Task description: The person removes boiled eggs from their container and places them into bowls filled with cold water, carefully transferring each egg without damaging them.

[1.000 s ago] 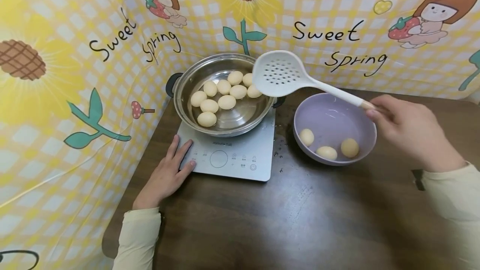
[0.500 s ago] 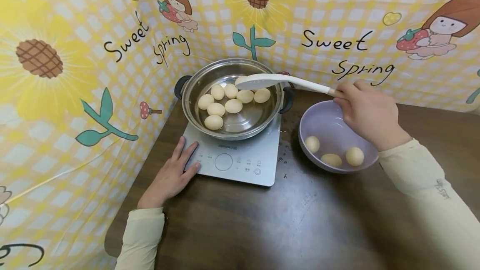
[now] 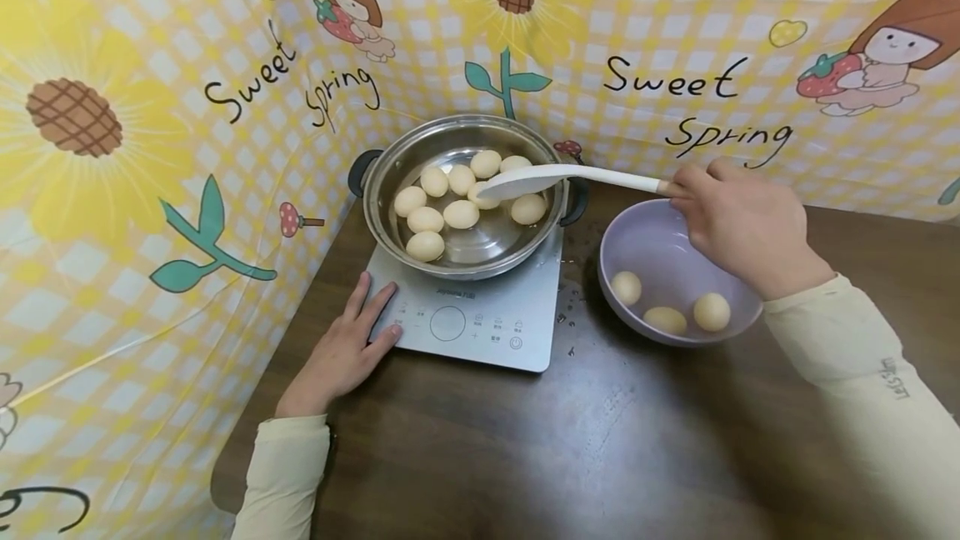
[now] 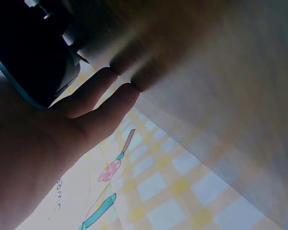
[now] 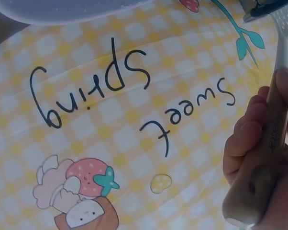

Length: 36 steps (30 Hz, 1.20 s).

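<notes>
My right hand (image 3: 750, 223) grips the wooden handle (image 5: 259, 167) of a white slotted skimmer (image 3: 600, 177). The skimmer's head dips into a steel pot (image 3: 480, 272), among several pale eggs (image 3: 461, 214); it partly covers one egg and overlaps others. My left hand (image 3: 341, 352) lies with fingers spread on the left front corner of the silver induction cooker (image 3: 487, 344) beneath the pot. In the left wrist view, two straight fingers (image 4: 108, 115) reach out past the dark underside of a thing. Three eggs (image 3: 711, 312) lie in a purple bowl (image 3: 660, 227) below my right hand.
The pot's black side handles (image 3: 365, 172) stick out left and right. Water drops (image 3: 564, 319) dot the brown wooden table (image 3: 525, 457) between cooker and bowl. A yellow checked cloth (image 3: 645, 15) with printed flowers and lettering hangs behind and along the left.
My right hand has carried the skimmer left from above the bowl, turning and lowering its head into the pot. Eggs at the pot's right have shifted. My left hand stays on the cooker.
</notes>
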Motion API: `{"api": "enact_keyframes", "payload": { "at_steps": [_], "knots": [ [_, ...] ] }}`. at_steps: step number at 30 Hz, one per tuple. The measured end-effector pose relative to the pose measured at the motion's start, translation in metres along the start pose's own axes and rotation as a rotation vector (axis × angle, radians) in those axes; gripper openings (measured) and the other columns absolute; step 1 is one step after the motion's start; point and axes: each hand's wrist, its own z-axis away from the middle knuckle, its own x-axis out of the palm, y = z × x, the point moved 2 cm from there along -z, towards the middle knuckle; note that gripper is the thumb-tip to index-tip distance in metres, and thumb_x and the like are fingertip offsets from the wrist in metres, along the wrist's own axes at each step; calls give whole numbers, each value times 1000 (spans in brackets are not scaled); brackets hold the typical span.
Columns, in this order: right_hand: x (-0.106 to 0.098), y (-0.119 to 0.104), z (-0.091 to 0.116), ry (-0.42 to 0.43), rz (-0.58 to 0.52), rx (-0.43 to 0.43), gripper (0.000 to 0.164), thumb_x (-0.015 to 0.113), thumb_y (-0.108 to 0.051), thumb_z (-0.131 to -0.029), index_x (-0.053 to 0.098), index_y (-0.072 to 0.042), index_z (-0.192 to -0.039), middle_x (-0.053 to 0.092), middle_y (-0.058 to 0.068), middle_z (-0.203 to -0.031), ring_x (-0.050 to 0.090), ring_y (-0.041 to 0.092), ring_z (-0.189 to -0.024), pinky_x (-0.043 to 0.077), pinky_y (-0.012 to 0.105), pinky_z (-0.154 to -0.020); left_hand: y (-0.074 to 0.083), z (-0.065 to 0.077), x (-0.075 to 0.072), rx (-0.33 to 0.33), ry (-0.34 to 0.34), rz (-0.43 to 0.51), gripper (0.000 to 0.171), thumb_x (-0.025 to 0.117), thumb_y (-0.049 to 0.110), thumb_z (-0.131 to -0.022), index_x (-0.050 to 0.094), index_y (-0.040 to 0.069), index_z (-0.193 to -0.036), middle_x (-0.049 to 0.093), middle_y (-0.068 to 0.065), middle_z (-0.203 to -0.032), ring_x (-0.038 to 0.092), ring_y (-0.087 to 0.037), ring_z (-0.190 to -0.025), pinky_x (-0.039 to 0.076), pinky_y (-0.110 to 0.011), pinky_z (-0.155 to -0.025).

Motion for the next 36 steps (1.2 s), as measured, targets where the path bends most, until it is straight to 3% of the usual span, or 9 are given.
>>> {"api": "enact_keyframes", "payload": {
  "at_steps": [5,12,19,25,31,36],
  "knots": [
    [-6,-4,-2,-5,5,-40,15,66,-28,-85,68,-15,-93,58,5,-70,51,27,-49,27,39,-34,0,0,0,-11,-1,-3,64,38,55,-97,16,30,-153,-9,0,-157,26,-55,-128,28,-69,-90],
    [-9,-13,-5,-73,-10,-131,15,67,-27,-84,69,-17,-94,58,0,-68,47,22,-45,24,35,-34,-1,2,0,-20,-12,3,65,37,56,-97,14,32,-153,-12,1,-157,24,-55,-128,27,-69,-91],
    [-8,-26,-12,-130,-39,-174,13,66,-28,-86,68,-16,-91,54,-4,-59,34,14,-37,24,35,-34,-2,1,-1,-26,-18,9,65,36,59,-96,13,36,-152,-13,5,-156,24,-54,-129,26,-69,-92],
    [-8,-35,-22,-264,-38,-144,11,62,-30,-90,67,-21,-89,37,-9,-49,31,14,-38,25,34,-34,-1,0,-1,-23,-21,8,65,37,58,-96,14,35,-152,-13,5,-156,24,-54,-129,26,-69,-92],
    [-5,-43,-27,-394,-114,-132,17,58,-27,-93,68,-26,-107,39,-11,-49,34,11,-41,29,33,-37,-1,0,-2,-20,-19,9,64,37,58,-96,14,36,-152,-13,5,-156,25,-53,-129,26,-68,-93],
    [-2,-47,-30,-467,-155,-133,17,58,-27,-94,68,-26,-107,43,-11,-52,38,11,-44,34,33,-42,-2,0,-1,-17,-18,8,65,37,59,-96,14,36,-152,-13,5,-156,25,-52,-129,25,-68,-94]
  ]
}}
